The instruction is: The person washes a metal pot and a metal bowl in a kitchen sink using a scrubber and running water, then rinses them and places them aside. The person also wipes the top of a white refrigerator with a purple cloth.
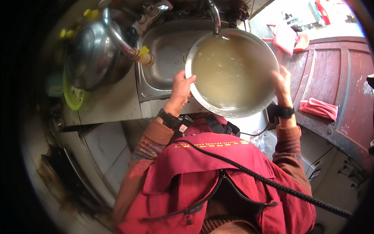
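Observation:
A wide round metal basin (pixel 204 106) holds cloudy yellowish water and sits over the right part of the stainless steel sink (pixel 163 44). My left hand (pixel 181 89) grips its rim at the lower left, thumb on top of the edge. On the right side, my right hand (pixel 282 83) holds the rim, slightly blurred. A curved metal faucet spout (pixel 215 17) ends at the basin's far edge. What lies beneath the basin is hidden.
Left of the sink, a lidded metal pot (pixel 93 55) stands on the tiled counter (pixel 114 102), beside a green plastic basin (pixel 73 96). A pipe with a yellow valve handle (pixel 143 51) reaches over the sink's left edge. A pink cloth (pixel 318 108) lies on a red wooden surface (pixel 327 70) at right.

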Demonstrator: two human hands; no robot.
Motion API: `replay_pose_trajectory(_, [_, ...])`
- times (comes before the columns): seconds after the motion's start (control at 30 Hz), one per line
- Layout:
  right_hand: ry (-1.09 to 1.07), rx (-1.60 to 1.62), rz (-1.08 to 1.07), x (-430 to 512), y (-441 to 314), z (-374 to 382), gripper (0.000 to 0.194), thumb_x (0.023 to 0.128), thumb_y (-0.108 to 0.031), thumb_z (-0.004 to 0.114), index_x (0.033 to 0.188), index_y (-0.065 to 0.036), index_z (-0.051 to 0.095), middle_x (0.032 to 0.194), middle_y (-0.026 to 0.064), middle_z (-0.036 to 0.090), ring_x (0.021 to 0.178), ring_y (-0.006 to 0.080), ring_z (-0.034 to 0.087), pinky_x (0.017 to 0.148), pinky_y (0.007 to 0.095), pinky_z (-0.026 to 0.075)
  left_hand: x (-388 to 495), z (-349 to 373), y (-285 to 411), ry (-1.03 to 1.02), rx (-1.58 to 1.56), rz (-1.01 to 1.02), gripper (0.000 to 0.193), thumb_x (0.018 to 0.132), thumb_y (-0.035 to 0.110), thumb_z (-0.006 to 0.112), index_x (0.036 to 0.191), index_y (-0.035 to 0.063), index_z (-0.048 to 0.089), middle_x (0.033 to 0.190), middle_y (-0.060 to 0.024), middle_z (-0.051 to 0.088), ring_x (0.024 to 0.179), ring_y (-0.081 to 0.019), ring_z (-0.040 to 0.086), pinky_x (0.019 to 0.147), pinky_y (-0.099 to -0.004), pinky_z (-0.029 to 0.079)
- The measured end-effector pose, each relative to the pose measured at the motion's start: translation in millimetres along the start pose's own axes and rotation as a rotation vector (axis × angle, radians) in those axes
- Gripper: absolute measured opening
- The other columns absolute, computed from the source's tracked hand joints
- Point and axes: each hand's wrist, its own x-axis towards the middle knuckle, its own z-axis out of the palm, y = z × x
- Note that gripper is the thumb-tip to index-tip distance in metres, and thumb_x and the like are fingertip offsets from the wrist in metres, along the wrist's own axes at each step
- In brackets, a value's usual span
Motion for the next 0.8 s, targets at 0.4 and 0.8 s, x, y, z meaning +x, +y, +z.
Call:
replay_pose_trajectory(0.4, [0.118, -0.191, 0.078, -66.4, 16.8, -97.0, 0.015, 0.072, -0.004, 0.054, 0.085, 0.004, 0.056, 0.070, 0.0040, 0.057, 0.058, 0.0090, 0.051, 0.051, 0.0218, 0.042, -24.2, 51.2, -51.2, -0.262, 0.037, -0.074, 0.020, 0.088, 0.018, 0.048, 0.077, 0.0004, 0.049, 0.055, -0.0036, 0.049, 0.034, -0.0095, 0.041, 0.028, -0.0230, 0.032])
replay_pose_trajectory(0.8, [0.048, -0.025, 0.084, -39.1, 14.4, -68.3, 0.021, 0.072, 0.000, 0.054, 0.092, 0.007, 0.056, 0.079, 0.0062, 0.060, 0.065, 0.0103, 0.054, 0.059, 0.0229, 0.044, -15.9, 36.8, -56.1, -0.187, -0.022, -0.087, 0.020, 0.091, 0.017, 0.042, 0.081, 0.0022, 0.050, 0.056, -0.0031, 0.050, 0.033, -0.0092, 0.041, 0.026, -0.0214, 0.028])
